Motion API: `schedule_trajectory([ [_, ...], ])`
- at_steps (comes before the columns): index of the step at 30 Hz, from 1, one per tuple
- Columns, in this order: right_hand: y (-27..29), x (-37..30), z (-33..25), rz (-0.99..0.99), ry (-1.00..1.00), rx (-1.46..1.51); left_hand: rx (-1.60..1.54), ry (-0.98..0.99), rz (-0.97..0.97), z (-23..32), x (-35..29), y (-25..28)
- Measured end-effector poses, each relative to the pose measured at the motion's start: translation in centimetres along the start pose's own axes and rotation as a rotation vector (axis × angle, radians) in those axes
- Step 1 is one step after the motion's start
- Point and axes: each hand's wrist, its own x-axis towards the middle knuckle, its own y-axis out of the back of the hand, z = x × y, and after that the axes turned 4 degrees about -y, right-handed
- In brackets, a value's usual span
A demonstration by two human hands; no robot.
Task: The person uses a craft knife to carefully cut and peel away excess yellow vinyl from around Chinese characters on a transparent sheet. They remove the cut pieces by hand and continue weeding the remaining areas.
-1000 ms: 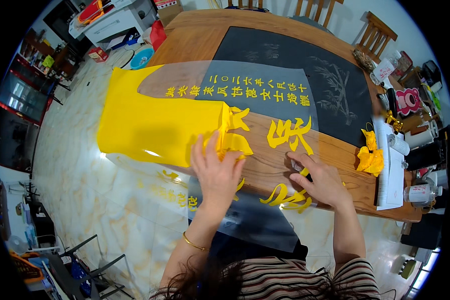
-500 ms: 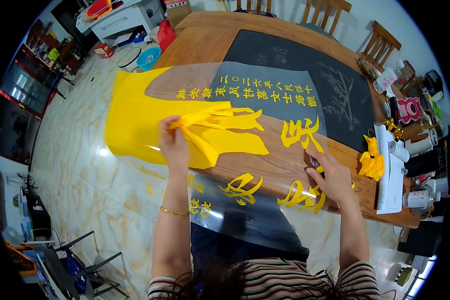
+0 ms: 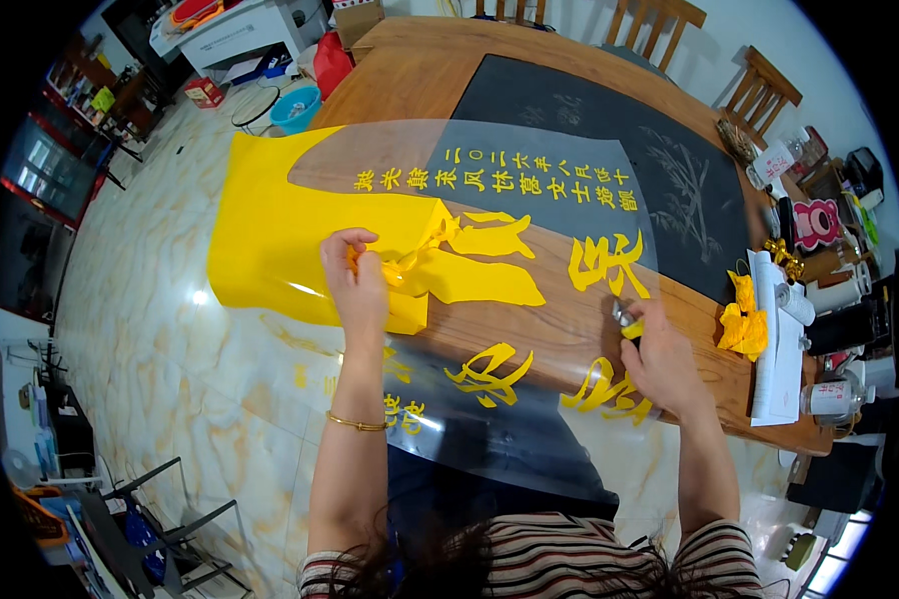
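A clear sheet [image 3: 549, 309] with cut yellow lettering [image 3: 607, 262] lies over the table's near side and hangs past its edge. Yellow vinyl film [image 3: 270, 235] covers its left part, and peeled strips [image 3: 484, 280] reach rightward over the clear area. My left hand [image 3: 358, 285] is closed on a crumpled, twisted piece of the yellow film. In my right hand [image 3: 664, 364] is a small cutting tool [image 3: 625, 319] with a metal tip and a yellow handle, held above the large characters at the right. What type of cutter it is cannot be made out.
The wooden table [image 3: 400, 75] has a dark engraved inlay [image 3: 609, 120]. Crumpled yellow film [image 3: 742, 319], a white paper roll [image 3: 774, 339] and a plastic bottle [image 3: 837, 397] are on the right. Chairs [image 3: 759, 90] stand behind; a blue basin [image 3: 296, 110] is on the floor.
The film at my left hand has gone from fanned-out folds to a tighter, twisted bunch. My right hand has turned, so the tool's metal tip now shows. The sheet has shifted slightly right.
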Motion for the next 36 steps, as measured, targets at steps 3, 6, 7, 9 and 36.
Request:
schedule_trajectory([
  [3, 0.1, 0.5, -2.8, 0.058, 0.171, -0.036, 0.202, -0.207, -0.134, 2.2, -0.8, -1.1],
  [6, -0.2, 1.2, -5.2, 0.139, 0.319, -0.047, 0.251, -0.319, -0.335, 4.4, -1.2, -1.9],
  [7, -0.3, 1.4, -5.9, 0.131, 0.327, -0.039, 0.259, -0.349, -0.408, 4.7, -1.2, -2.1],
  [9, -0.6, 2.0, -6.7, 0.142, 0.365, -0.032, 0.211, -0.42, -0.422, 4.6, -1.4, -2.6],
  [36, -1.1, 2.8, -6.9, 0.124, 0.41, -0.073, 0.103, -0.275, -0.49, 3.6, -3.6, -2.8],
])
